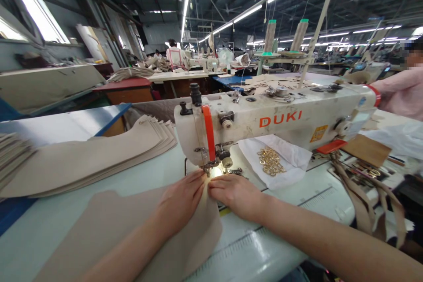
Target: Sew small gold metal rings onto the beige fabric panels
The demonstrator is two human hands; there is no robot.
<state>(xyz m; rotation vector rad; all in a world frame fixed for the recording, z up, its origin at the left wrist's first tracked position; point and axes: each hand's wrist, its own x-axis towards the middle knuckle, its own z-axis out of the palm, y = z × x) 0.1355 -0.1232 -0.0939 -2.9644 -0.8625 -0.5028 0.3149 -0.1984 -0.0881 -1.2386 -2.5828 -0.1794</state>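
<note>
pressing tan fabric under sewing machine

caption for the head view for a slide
Left hand and right hand press a beige fabric piece flat at a DUKI sewing machine.

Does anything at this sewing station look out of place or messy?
Nothing looks damaged. The one untidy spot is on the right: beige straps lie tangled and hang over the table edge. The gold rings sit heaped on a white cloth, not spilled. The left hand and right hand rest on the fabric.
</note>
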